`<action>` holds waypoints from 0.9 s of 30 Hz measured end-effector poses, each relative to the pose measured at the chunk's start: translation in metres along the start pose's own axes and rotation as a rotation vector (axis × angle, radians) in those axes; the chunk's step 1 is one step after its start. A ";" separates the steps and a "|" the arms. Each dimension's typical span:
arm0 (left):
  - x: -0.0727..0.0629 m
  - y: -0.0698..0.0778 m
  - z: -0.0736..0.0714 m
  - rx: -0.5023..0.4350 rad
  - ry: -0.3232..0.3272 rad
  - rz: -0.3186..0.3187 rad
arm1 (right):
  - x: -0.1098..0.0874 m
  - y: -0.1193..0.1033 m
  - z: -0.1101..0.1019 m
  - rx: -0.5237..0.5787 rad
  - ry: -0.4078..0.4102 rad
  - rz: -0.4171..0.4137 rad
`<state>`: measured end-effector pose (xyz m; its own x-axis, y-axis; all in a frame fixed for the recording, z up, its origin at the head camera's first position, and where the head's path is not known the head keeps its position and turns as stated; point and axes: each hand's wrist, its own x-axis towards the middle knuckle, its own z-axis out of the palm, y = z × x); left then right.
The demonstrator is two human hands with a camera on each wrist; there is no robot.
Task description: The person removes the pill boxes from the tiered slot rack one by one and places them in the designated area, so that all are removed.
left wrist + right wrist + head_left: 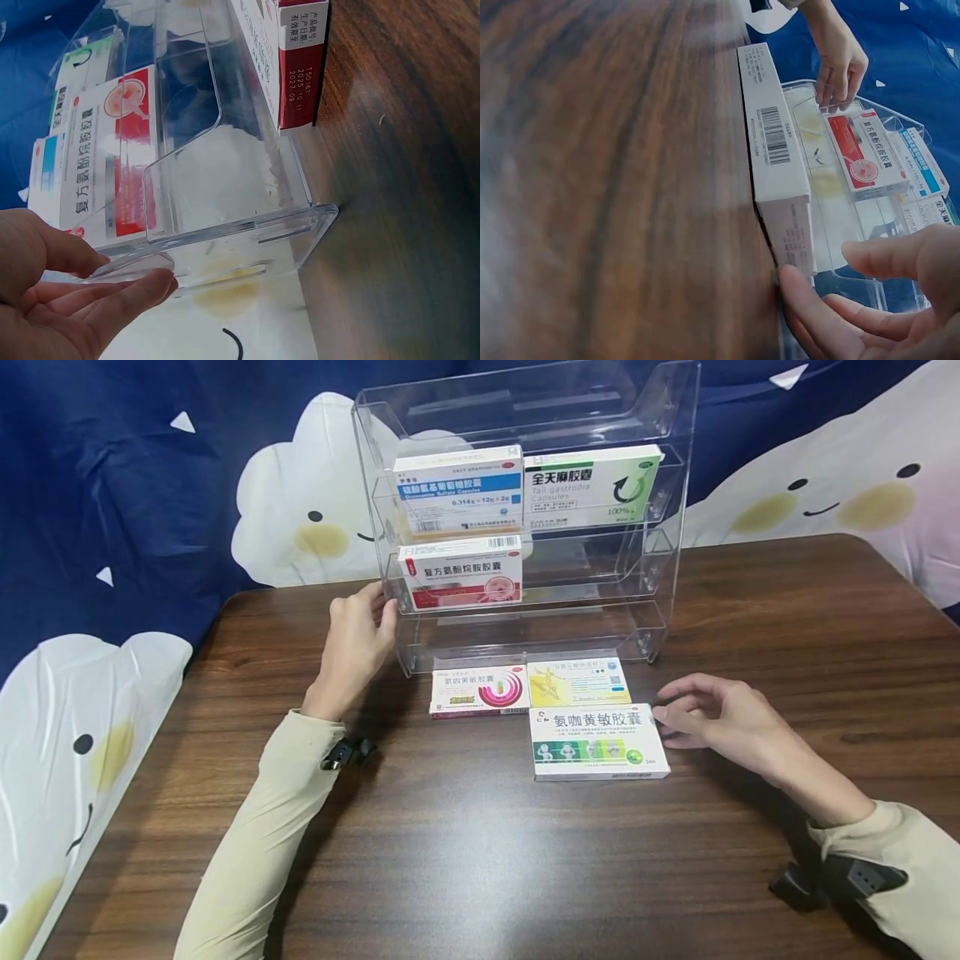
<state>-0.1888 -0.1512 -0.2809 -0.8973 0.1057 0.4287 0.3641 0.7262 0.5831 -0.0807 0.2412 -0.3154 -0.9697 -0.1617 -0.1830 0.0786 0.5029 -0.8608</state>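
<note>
My left hand [352, 639] holds the left side edge of a clear plastic display rack [468, 633], thumb and fingers on either side of the panel in the left wrist view. At the right end of a white and green medicine box [600, 743] is my right hand [723, 722]. Its fingers are loosely bent, and in the right wrist view a fingertip [795, 281] meets the box's end while the thumb stays apart. This box lies flat on the table, in front of a white and pink medicine box [480, 689] and a yellow and white one [579, 682].
On the rack stand a blue and white box [459, 497], a green and white box [592, 489] and, one tier lower, a red and white box [461, 578]. The wooden table [450, 860] backs onto a blue curtain [150, 510] with cloud prints.
</note>
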 end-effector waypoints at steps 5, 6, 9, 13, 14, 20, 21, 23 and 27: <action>0.001 0.000 -0.001 0.010 0.007 0.020 | 0.004 -0.014 -0.006 -0.126 0.092 -0.109; 0.001 0.000 -0.002 0.012 0.009 0.020 | 0.007 -0.019 -0.008 -0.133 0.107 -0.134; 0.001 0.001 -0.003 0.013 0.011 0.017 | 0.017 -0.036 -0.011 -0.146 0.174 -0.187; 0.001 0.001 -0.002 0.007 0.006 0.008 | 0.033 -0.063 -0.009 -0.140 0.245 -0.225; 0.001 0.001 -0.002 0.007 0.004 0.005 | 0.038 -0.070 -0.008 -0.130 0.251 -0.239; 0.000 0.000 -0.002 0.001 0.005 -0.003 | 0.065 -0.102 0.016 -0.009 0.257 -0.323; 0.000 0.000 -0.001 0.000 0.007 -0.002 | 0.069 -0.106 0.022 0.007 0.263 -0.337; 0.000 0.000 -0.001 -0.003 0.008 0.001 | 0.077 -0.112 0.032 0.026 0.280 -0.360; 0.000 0.000 0.000 0.000 0.003 0.002 | 0.092 -0.120 0.045 0.054 0.308 -0.352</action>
<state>-0.1890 -0.1507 -0.2810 -0.8956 0.1048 0.4322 0.3659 0.7262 0.5820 -0.1685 0.1276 -0.2507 -0.9622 -0.0508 0.2674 -0.2638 0.4164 -0.8701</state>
